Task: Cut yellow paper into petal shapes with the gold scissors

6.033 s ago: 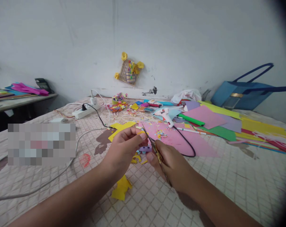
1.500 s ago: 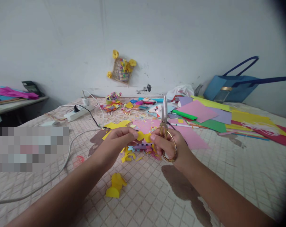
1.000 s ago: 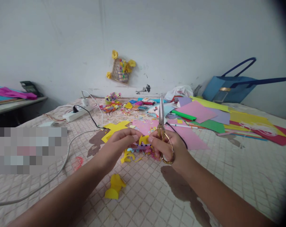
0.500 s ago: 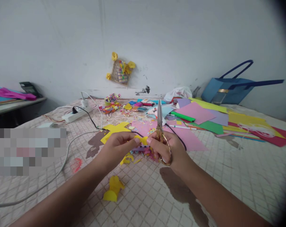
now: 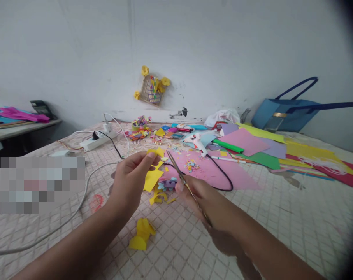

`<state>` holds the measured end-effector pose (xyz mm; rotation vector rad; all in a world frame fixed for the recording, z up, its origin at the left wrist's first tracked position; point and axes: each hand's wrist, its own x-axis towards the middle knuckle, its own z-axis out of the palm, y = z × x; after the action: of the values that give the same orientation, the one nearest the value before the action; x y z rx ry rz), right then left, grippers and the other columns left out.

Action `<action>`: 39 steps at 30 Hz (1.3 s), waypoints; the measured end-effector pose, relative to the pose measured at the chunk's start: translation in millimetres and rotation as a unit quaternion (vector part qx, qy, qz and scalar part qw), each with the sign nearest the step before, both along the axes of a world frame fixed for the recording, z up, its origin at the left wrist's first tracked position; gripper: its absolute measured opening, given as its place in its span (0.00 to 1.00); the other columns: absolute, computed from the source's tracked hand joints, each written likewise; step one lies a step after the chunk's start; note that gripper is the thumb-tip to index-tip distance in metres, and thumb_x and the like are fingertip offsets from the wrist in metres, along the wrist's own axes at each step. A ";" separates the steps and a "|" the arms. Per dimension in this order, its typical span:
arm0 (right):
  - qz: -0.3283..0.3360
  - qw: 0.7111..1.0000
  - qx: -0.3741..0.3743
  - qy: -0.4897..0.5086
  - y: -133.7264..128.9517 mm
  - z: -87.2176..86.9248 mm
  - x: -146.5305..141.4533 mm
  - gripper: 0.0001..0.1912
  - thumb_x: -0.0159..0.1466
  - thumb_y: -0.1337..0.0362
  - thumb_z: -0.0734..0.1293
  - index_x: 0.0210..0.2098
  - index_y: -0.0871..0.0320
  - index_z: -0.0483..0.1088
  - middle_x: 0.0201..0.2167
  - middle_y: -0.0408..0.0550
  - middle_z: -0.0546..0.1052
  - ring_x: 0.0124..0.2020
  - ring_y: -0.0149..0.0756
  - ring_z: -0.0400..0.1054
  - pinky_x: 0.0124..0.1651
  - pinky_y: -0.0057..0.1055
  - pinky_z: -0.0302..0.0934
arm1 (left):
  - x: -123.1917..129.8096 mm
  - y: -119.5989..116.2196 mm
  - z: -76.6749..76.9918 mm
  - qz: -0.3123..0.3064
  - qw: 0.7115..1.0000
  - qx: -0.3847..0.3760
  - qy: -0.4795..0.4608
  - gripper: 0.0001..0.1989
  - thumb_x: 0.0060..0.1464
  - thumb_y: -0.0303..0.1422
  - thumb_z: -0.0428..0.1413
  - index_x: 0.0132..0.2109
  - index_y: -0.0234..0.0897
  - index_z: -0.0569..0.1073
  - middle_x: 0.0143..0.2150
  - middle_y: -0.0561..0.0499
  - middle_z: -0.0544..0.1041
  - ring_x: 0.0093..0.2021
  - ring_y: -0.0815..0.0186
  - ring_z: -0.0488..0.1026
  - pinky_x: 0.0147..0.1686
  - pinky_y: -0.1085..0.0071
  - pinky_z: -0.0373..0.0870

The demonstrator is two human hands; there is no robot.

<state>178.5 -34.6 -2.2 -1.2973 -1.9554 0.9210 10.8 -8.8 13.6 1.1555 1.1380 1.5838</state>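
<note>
My left hand point(image 5: 131, 177) pinches a piece of yellow paper point(image 5: 153, 179) with curved cut edges between thumb and fingers. Gold-handled scissors point(image 5: 174, 162) are in my right hand point(image 5: 201, 196), blades pointing up and left, their tips close to the paper's right side but apart from it. Whether the blades are parted I cannot tell. Below my hands, yellow paper scraps point(image 5: 157, 196) lie beside a small purple-and-blue item point(image 5: 168, 184), partly hidden. Nearer to me rest more yellow cut pieces point(image 5: 141, 235).
A white glue gun point(image 5: 195, 140) with a black cord lies beyond the pink sheet point(image 5: 237, 181). Coloured paper sheets point(image 5: 246, 140) spread to the right, before a blue bag point(image 5: 287, 114). A white power strip point(image 5: 97, 142) and cables occupy the left.
My hands have drawn apart. My left hand now holds up a larger yellow paper, replacing the small yellow piece both hands held. The scissors have swung from upright to pointing left.
</note>
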 end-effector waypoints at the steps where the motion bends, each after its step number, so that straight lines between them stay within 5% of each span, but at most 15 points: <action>1: -0.001 0.998 0.028 -0.048 -0.9 -0.2 0.1 0.21 0.62 0.45 0.54 0.25 0.56 0.58 0.21 0.42 0.66 0.22 0.30 0.59 0.23 0.27 0.48 | 1.3 -1.2 0.6 -0.015 0.999 -0.006 -0.038 0.08 0.44 0.36 0.58 0.27 0.35 0.74 0.27 0.53 0.74 0.28 0.72 0.68 0.29 0.77 0.64; 5: 0.007 0.985 0.077 -0.153 -0.1 -4.9 -0.9 0.19 0.64 0.47 0.52 0.31 0.56 0.59 0.26 0.44 0.71 0.25 0.33 0.62 0.26 0.28 0.48 | 5.6 -5.6 -0.9 -0.057 0.996 -0.021 -0.072 0.08 0.44 0.34 0.58 0.24 0.33 0.73 0.25 0.52 0.72 0.28 0.72 0.67 0.31 0.76 0.64; 19: -0.008 0.978 0.109 -0.176 6.5 -5.6 -3.9 0.20 0.63 0.48 0.56 0.25 0.58 0.59 0.21 0.42 0.68 0.21 0.30 0.57 0.22 0.27 0.44 | 7.0 -10.4 -5.9 -0.089 0.996 -0.019 0.007 0.10 0.48 0.36 0.56 0.26 0.34 0.74 0.25 0.52 0.73 0.28 0.71 0.66 0.32 0.74 0.62; 26: 0.018 0.989 0.079 -0.124 9.0 -6.0 -2.4 0.20 0.63 0.50 0.57 0.23 0.58 0.59 0.18 0.41 0.65 0.19 0.28 0.55 0.21 0.26 0.45 | 6.8 -6.8 -6.4 -0.093 0.995 -0.022 0.010 0.10 0.47 0.36 0.57 0.25 0.34 0.74 0.26 0.52 0.74 0.28 0.70 0.68 0.32 0.72 0.63; 39: -0.073 0.990 -0.019 0.119 26.5 -11.6 6.0 0.21 0.59 0.45 0.59 0.23 0.56 0.59 0.10 0.35 0.60 0.10 0.25 0.51 0.13 0.22 0.45 | 2.7 11.9 -7.9 -0.157 0.971 0.008 0.181 0.10 0.50 0.34 0.54 0.25 0.33 0.72 0.22 0.54 0.68 0.24 0.72 0.64 0.27 0.76 0.62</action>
<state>184.5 -8.1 -13.8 -1.2696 -1.6450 0.9939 13.4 3.1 5.7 1.5954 1.1020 1.1691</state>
